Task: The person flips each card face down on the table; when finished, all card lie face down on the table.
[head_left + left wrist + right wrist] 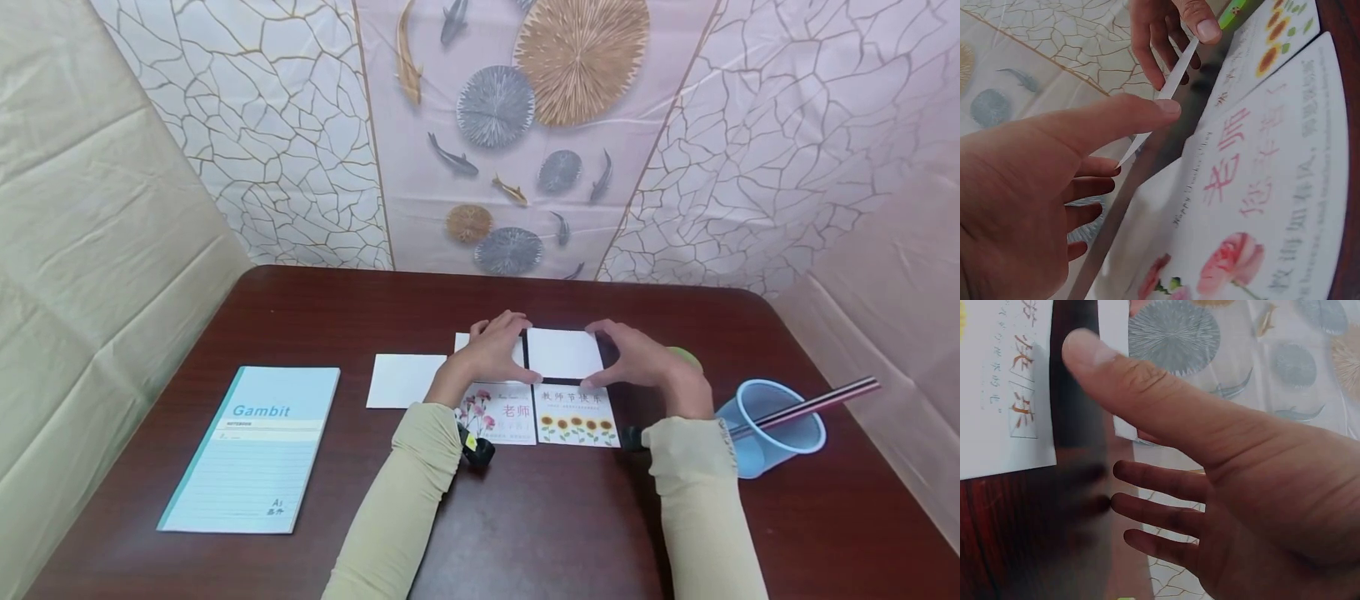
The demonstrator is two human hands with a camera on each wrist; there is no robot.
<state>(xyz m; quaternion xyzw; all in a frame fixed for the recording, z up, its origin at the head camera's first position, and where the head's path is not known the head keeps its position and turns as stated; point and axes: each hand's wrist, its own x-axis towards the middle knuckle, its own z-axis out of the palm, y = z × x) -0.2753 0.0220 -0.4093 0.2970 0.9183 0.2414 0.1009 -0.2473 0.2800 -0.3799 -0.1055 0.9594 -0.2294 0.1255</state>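
Note:
A blank white card [564,354] is held raised above the table between both hands. My left hand [495,350] pinches its left edge, thumb towards me. At the opposite edge my right hand [637,362] grips it between thumb and fingers. In the left wrist view the card [1175,78] shows almost edge-on. Nearer me lie a card with pink flowers [495,414] and a card with sunflowers [577,417], side by side. Another white card [462,340] lies partly hidden behind my left hand. Farther left is one more white card [407,381].
On the left of the brown table [540,533] lies a Gambit notebook [251,450]. A blue cup [772,429] stands tilted at the right, with striped sticks or pens [817,404] in it. Something green [686,358] shows partly behind my right hand.

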